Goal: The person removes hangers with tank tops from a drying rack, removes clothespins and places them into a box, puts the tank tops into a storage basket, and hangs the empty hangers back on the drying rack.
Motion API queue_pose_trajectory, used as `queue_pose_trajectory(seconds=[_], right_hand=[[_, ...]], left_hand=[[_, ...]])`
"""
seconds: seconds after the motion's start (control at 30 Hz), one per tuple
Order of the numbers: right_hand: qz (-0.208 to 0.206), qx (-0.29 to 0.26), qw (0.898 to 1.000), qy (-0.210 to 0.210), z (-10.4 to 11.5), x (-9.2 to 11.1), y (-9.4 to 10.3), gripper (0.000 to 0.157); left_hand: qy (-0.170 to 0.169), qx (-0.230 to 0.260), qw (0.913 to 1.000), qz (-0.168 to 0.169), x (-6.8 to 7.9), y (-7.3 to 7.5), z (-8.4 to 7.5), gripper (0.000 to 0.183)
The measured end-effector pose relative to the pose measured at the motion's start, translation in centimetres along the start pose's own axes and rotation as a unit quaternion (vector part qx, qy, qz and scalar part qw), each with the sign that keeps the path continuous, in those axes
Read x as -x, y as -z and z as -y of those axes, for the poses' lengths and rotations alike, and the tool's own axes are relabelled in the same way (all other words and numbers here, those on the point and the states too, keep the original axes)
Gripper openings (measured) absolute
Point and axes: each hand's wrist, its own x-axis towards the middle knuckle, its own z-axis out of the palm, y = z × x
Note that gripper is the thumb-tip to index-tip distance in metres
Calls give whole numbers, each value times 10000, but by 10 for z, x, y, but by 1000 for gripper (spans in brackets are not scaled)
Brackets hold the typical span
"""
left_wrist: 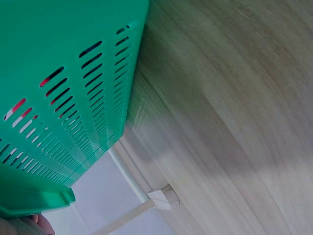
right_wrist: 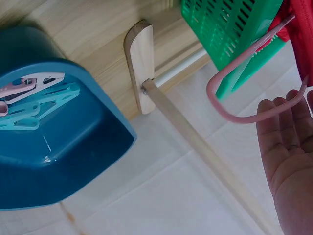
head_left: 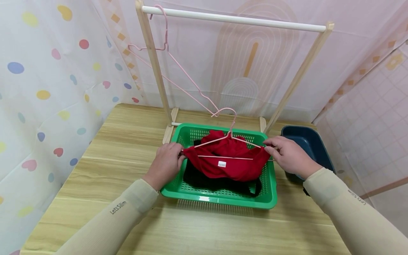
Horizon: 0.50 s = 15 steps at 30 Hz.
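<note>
A red top (head_left: 236, 173) with a white label lies spread over a pink hanger (head_left: 211, 141), above a green basket (head_left: 220, 202). My left hand (head_left: 165, 163) pinches the top's left shoulder at that end of the hanger. At the other shoulder, my right hand (head_left: 288, 156) holds the red cloth between thumb and fingers. The right wrist view shows the hanger's rounded pink end sticking out of the cloth across my fingers (right_wrist: 269, 127). Beneath the top, a black garment (head_left: 207, 182) lies in the basket. Only a bit of the left hand shows in its wrist view.
Behind the basket stands a wooden rack with a white rail (head_left: 236, 18). Another pink hanger (head_left: 183, 68) hangs from the rail's left end. A dark blue tub (head_left: 294, 130) to the right contains several clothes pegs (right_wrist: 58, 100). Patterned curtains surround the wooden table (head_left: 121, 141).
</note>
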Motion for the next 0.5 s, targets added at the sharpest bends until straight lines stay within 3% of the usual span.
queue_pose_trajectory(seconds=[0.5], right_hand=[[20,172,9997,189,6,-1,-4,30]], left_hand=[[43,-4,10000,72,-1,-1,1,9]])
